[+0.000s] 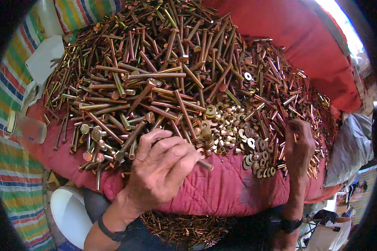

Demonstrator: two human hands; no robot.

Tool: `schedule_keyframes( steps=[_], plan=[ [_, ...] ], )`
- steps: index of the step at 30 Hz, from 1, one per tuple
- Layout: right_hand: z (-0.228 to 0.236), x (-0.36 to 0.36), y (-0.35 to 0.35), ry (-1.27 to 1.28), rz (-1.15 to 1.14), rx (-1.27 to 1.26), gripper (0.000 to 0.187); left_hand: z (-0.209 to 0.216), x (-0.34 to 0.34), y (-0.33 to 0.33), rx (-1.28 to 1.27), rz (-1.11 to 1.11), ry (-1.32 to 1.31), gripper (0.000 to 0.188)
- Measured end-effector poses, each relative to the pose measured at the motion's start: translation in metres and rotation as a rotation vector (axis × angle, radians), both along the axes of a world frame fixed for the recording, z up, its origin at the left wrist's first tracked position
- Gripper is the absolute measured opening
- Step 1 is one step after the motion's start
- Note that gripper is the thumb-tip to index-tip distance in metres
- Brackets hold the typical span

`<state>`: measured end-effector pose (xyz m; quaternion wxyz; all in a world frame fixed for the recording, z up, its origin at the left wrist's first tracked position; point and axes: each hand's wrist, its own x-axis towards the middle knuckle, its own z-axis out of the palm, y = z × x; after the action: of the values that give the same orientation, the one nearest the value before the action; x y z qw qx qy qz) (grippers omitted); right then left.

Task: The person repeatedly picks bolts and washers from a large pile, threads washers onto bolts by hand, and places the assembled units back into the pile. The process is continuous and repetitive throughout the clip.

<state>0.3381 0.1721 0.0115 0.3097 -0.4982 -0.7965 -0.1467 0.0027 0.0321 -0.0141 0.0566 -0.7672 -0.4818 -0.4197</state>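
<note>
My left hand (161, 167) is closed, its fingers curled down, at the near edge of a large heap of brass-coloured bolts (155, 77). From under its fingertips sticks the end of one bolt (206, 165), apparently held there; the rest is hidden. Just beyond those fingers lie small metal sleeves (226, 134) and a few washers (205, 133). My right hand (299, 142) has its fingers bent together over thinner bolts (276, 113) on the right. What its fingertips hold is hidden. Left of that hand, flat washers (257, 159) lie in a loose cluster.
Everything lies on a red quilted cloth (222, 184). Red padding (289, 42) rises at the back right, beside a grey plastic bag (349, 146). On the left are striped sheeting (12, 104), a clear plastic jar (29, 129) and, lower, a white basin (71, 215). More fasteners (184, 230) lie below the cloth's edge.
</note>
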Motion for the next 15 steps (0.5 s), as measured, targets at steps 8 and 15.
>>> schedule_keyframes(
  steps=[8,15],
  plan=[
    [-0.030,-0.114,-0.087,0.383,0.585,-0.703,0.031,0.029,0.010,-0.033,-0.483,-0.286,-1.469,0.023],
    [-0.051,-0.125,-0.081,-0.081,0.496,-0.353,0.031,0.026,0.003,-0.038,-0.887,-0.184,-1.401,0.032]
  ],
)
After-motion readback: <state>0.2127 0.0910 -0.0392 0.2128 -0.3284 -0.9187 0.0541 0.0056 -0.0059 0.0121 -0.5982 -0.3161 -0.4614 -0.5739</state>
